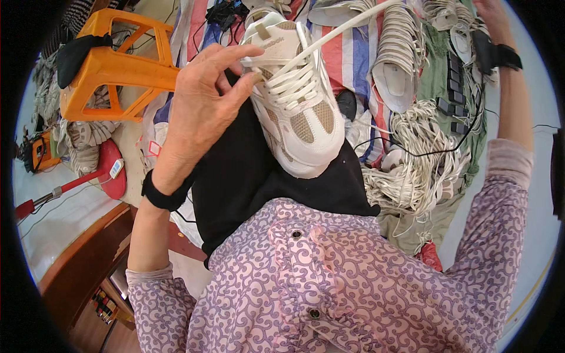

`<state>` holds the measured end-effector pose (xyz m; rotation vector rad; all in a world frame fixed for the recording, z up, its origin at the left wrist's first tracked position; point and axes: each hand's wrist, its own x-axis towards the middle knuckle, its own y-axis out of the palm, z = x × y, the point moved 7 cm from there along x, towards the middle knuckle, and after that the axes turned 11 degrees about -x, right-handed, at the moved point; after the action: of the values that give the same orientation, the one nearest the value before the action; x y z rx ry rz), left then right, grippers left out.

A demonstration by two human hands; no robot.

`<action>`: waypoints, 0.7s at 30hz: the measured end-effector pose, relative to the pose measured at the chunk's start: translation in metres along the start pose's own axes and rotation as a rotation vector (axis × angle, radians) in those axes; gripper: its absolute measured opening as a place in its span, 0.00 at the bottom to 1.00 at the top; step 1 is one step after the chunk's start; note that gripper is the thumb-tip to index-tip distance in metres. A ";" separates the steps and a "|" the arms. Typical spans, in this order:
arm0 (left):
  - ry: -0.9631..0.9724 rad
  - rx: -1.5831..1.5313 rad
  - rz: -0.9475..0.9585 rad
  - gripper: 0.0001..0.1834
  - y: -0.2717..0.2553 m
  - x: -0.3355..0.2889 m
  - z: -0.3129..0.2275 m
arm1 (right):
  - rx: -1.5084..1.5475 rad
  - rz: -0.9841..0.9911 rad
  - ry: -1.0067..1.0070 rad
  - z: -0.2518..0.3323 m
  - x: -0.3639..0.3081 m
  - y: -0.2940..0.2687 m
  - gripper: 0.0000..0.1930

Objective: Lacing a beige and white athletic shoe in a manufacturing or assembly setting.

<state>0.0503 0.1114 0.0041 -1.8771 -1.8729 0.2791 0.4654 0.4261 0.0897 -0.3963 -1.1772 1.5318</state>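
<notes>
White and tan, over the black-clad lap (229, 176), toe toward the body: sneaker (301, 116), front rows laced. Looks well along; drawing the long loose lace (347, 30) through and finishing by the tongue (276, 52) probably left. Left hand (206, 100) beside the tongue, thumb and forefinger curved, slightly parted. Right hand (493, 15) cropped, fingers out of view; grip impossible to tell.
</notes>
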 end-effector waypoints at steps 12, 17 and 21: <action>0.190 0.159 -0.064 0.06 0.013 0.007 -0.004 | 0.235 0.240 -0.511 0.254 -0.182 0.180 0.11; 0.203 0.118 -0.083 0.07 0.012 0.007 -0.008 | 0.165 0.208 -0.471 0.256 -0.181 0.182 0.10; 0.134 0.108 -0.097 0.07 0.009 0.006 -0.005 | 0.124 0.223 -0.495 0.259 -0.179 0.182 0.10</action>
<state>0.0611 0.1169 0.0052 -1.6863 -1.8150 0.2122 0.2271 0.1683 -0.0053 -0.0611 -1.4401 1.9569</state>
